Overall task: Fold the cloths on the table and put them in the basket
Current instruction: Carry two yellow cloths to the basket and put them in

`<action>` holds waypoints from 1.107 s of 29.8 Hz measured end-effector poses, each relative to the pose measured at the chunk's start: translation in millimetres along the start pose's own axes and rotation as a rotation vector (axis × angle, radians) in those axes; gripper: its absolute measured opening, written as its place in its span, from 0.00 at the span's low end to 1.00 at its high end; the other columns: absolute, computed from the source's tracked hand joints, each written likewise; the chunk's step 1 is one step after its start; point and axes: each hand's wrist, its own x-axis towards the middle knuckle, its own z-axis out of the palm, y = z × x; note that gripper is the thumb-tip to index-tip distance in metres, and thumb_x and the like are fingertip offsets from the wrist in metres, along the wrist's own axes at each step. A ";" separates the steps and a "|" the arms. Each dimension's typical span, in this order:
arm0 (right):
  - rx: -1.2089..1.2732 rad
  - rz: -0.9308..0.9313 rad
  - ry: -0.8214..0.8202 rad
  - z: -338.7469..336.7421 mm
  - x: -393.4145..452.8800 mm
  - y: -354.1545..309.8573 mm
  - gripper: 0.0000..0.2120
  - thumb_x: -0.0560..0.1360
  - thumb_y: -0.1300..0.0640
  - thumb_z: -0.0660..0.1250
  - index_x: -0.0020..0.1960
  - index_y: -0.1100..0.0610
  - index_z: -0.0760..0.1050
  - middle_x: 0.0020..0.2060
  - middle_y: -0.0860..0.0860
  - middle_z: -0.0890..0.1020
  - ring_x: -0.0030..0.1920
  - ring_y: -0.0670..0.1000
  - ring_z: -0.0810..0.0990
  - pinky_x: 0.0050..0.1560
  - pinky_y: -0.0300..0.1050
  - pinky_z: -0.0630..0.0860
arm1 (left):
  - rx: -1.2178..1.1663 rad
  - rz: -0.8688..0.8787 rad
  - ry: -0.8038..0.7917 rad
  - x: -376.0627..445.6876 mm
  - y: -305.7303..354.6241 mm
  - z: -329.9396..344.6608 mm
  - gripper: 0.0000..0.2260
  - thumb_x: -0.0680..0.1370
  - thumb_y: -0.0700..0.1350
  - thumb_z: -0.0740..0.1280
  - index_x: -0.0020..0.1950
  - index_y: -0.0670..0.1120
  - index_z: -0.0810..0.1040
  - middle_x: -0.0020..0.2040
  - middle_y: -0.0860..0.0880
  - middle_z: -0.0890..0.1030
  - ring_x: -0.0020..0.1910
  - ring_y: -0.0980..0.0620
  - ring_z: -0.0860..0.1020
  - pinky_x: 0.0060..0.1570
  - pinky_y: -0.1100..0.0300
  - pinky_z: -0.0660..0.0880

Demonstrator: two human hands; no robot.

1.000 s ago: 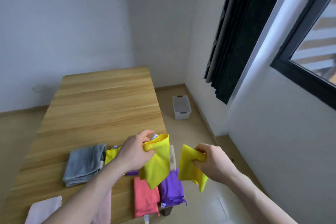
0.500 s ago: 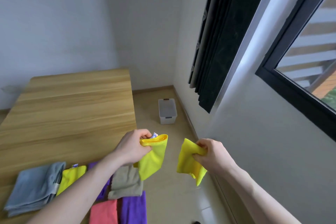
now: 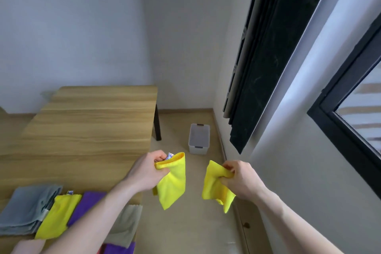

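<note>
The view has swung away from the worktop point(image 3: 86, 130) toward the basket point(image 3: 199, 138) on the floor, so the carry seems underway. The left hand point(image 3: 147, 171) has fingers clamped on one folded yellow cloth point(image 3: 172, 181); the right hand point(image 3: 242, 179) grips another point(image 3: 215, 185). A small tag point(image 3: 169, 156) shows, its writing unreadable.

— Any writing you can read here?
— None. A small blue-and-white tag point(image 3: 170, 156) sticks out of the folded yellow cloth point(image 3: 172, 181), and another tag point(image 3: 70, 192) sits on the yellow cloth on the table point(image 3: 56, 215), both too blurred.
</note>
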 end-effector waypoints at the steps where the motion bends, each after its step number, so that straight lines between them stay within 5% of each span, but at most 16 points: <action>1: -0.009 -0.003 -0.013 -0.1 2.8 -2.4 0.09 0.67 0.52 0.68 0.46 0.47 0.78 0.38 0.43 0.80 0.42 0.50 0.79 0.37 0.43 0.77 | 0.005 -0.002 -0.002 -0.6 -0.4 -2.4 0.06 0.71 0.47 0.72 0.47 0.53 0.80 0.42 0.58 0.84 0.43 0.54 0.80 0.44 0.59 0.76; 9: -0.022 -0.122 -0.086 -14.8 94.2 -24.0 0.08 0.67 0.51 0.67 0.39 0.38 0.73 0.36 0.40 0.79 0.40 0.47 0.78 0.34 0.37 0.70 | -0.030 -0.065 0.067 64.0 -2.8 -22.4 0.06 0.72 0.47 0.73 0.46 0.54 0.80 0.42 0.63 0.83 0.41 0.61 0.80 0.41 0.63 0.75; 13: -0.059 -0.121 -0.084 -15.6 165.4 -38.3 0.08 0.66 0.49 0.67 0.46 0.41 0.76 0.39 0.41 0.81 0.41 0.47 0.80 0.35 0.39 0.74 | -0.055 -0.066 0.087 128.5 -14.1 -38.7 0.06 0.72 0.46 0.74 0.46 0.54 0.80 0.41 0.63 0.83 0.39 0.66 0.78 0.36 0.72 0.69; 19: -0.075 -0.078 -0.072 -15.2 242.8 -52.2 0.08 0.66 0.49 0.68 0.44 0.47 0.77 0.34 0.43 0.80 0.36 0.46 0.77 0.30 0.37 0.69 | -0.077 -0.085 0.044 207.4 -30.9 -53.6 0.06 0.70 0.46 0.73 0.45 0.54 0.80 0.41 0.65 0.82 0.40 0.62 0.78 0.42 0.61 0.76; 29: -0.043 0.017 -0.089 -17.7 375.9 -46.3 0.09 0.65 0.50 0.67 0.45 0.50 0.77 0.34 0.45 0.79 0.36 0.48 0.77 0.29 0.38 0.69 | -0.057 -0.087 -0.054 353.0 -37.1 -65.4 0.06 0.71 0.46 0.71 0.46 0.54 0.79 0.41 0.62 0.82 0.38 0.59 0.77 0.34 0.69 0.70; 33: 0.020 0.045 -0.135 -22.7 434.9 -39.9 0.05 0.65 0.50 0.67 0.40 0.47 0.75 0.34 0.45 0.79 0.36 0.47 0.78 0.30 0.39 0.70 | -0.056 -0.075 -0.065 413.3 -34.0 -61.7 0.05 0.71 0.43 0.71 0.42 0.53 0.78 0.38 0.57 0.82 0.35 0.57 0.74 0.35 0.64 0.70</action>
